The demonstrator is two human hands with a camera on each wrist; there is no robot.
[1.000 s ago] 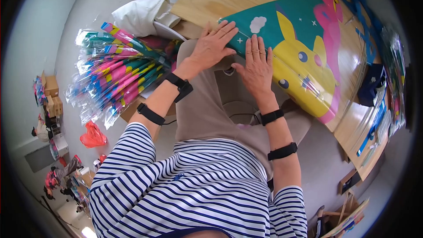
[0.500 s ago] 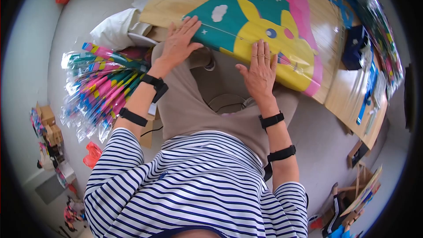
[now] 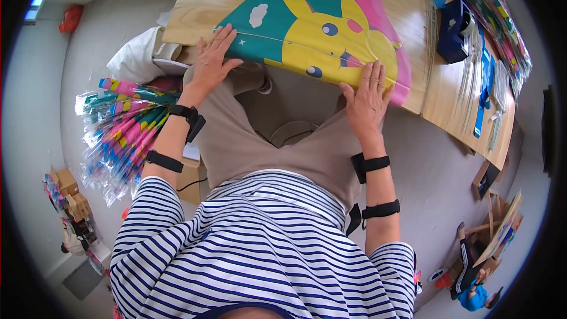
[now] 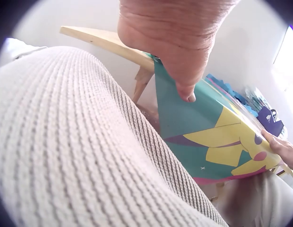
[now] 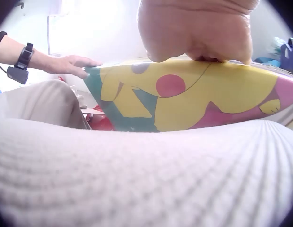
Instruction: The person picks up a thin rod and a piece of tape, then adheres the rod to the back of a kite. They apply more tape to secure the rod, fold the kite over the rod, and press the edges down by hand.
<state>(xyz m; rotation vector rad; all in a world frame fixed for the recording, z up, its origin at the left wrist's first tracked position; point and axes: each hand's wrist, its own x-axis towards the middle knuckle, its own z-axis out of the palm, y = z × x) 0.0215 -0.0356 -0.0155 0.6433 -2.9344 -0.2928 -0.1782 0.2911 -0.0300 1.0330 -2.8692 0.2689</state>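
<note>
A printed sheet (image 3: pixel 266 26) in green, yellow and pink, with a cartoon face, lies on the wooden table and folds down over its near edge. In the left wrist view the hanging part of the sheet (image 4: pixel 184 118) shows below the edge. My left hand (image 3: pixel 211 65) rests on its left corner, fingers straight and thumb spread. Toward the right end of the edge my right hand (image 3: pixel 367 103) lies on the yellow part, fingers extended. In the right wrist view the right hand (image 5: pixel 196 30) is over the top edge, its fingertips hidden.
Wrapped colourful bundles (image 3: pixel 127 133) fan out at the left, beside a white cloth (image 3: pixel 134 56). On the table's right are a dark blue box (image 3: pixel 453 31), blue straps (image 3: pixel 485 82) and thin rods. More wrapped bundles (image 3: pixel 499 29) lie behind. A person in blue (image 3: pixel 474 296) is at the lower right.
The head view has shifted, so the table sits further left. My hands have moved apart along the sheet's near edge, the right hand sliding toward the pink end; the left stays near the corner.
</note>
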